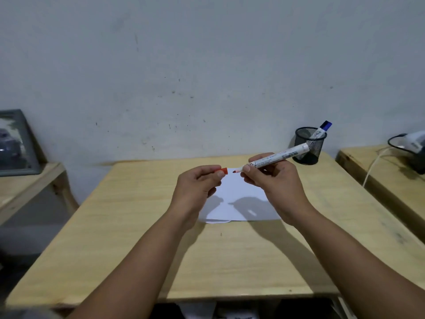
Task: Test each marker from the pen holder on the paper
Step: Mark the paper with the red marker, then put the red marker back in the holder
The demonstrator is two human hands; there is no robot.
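Observation:
My right hand point(273, 180) grips a white-barrelled red marker point(278, 157), held above the table with its bare red tip pointing left. My left hand point(197, 185) pinches the marker's red cap point(224, 171), a short gap away from the tip. Under both hands lies a white sheet of paper point(239, 199) on the wooden table point(138, 226). At the table's back right stands a black mesh pen holder point(309, 146) with one blue-capped marker point(322, 130) leaning in it.
A side table at the left carries a leaning framed picture point(16, 143). Another wooden table at the right holds a dark device point(414, 148) with a white cable point(372, 166). A grey wall runs behind the table.

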